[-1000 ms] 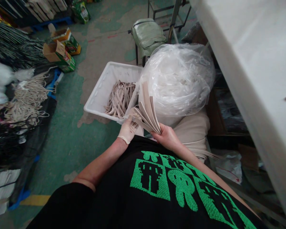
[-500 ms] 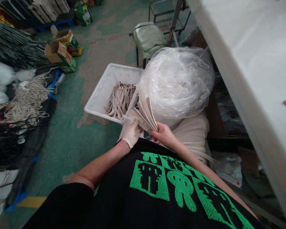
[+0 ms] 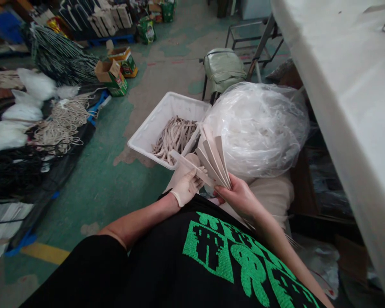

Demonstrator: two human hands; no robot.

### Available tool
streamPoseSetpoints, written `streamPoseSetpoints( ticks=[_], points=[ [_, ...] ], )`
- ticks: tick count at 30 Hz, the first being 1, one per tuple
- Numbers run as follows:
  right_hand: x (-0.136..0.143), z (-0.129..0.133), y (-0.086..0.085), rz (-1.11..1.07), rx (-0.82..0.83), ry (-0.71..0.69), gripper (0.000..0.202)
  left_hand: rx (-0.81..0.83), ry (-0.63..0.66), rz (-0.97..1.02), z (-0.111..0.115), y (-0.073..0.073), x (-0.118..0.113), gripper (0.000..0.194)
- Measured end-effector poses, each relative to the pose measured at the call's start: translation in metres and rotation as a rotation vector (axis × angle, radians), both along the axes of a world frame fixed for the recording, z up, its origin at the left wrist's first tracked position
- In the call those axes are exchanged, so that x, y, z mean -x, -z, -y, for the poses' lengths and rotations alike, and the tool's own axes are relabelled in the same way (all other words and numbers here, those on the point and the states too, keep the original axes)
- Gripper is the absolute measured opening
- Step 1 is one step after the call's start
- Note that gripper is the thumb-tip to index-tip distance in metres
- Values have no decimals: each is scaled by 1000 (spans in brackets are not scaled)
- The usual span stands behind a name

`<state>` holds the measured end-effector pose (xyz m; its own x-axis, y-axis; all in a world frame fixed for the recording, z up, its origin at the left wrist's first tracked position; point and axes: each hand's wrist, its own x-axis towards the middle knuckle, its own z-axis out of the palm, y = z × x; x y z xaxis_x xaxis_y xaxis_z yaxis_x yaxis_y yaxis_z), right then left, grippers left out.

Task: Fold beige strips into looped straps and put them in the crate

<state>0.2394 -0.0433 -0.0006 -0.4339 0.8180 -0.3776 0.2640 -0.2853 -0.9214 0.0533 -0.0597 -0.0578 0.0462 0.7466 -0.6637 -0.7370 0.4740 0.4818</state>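
Note:
My left hand (image 3: 186, 187), in a thin whitish glove, is closed on a pale flat strip (image 3: 188, 164) that slants up past its fingertips to the left. Bare and closed, my right hand (image 3: 239, 194) grips the lower ends of several beige flat strips (image 3: 214, 160), which fan out upward. The lower end of the single strip comes close to my right fingers; whether they touch it I cannot tell. Just beyond my hands is a white plastic bin (image 3: 147, 128) with a tangled heap of beige strips (image 3: 176, 134) in it.
A large clear plastic bag (image 3: 256, 124) with white contents bulges beside the bin. Behind it is a stool with a green padded seat (image 3: 224, 68). A white-covered table (image 3: 349, 77) runs along the right. Cord bundles (image 3: 62, 122) and opened cartons (image 3: 111, 75) lie on the left.
The camera view has shifted, so the surroundings appear further right. My left hand now has a single strip angled apart from the fan. My right hand keeps its grip on the fanned strips.

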Motion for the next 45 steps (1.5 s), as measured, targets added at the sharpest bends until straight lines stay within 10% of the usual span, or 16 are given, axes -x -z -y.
streamPoseSetpoints(
  ticks=[13,18,24,30,36,45],
  points=[
    [-7,4,-7,23,-56,3,16,-65,-49,39,-3,-9,-3,16],
    [-3,1,4,88,-131,66,16,-61,115,92,4,-5,-16,30],
    [-14,6,7,18,-111,35,15,-72,-56,9,-3,-10,-2,22],
    [-5,4,13,54,-100,106,16,-7,134,112,2,-9,-15,20],
    [-25,10,12,44,-86,46,21,-33,-21,56,-5,-19,0,18],
    [-14,5,19,159,-218,64,14,112,161,160,3,-16,-24,18]
  ],
)
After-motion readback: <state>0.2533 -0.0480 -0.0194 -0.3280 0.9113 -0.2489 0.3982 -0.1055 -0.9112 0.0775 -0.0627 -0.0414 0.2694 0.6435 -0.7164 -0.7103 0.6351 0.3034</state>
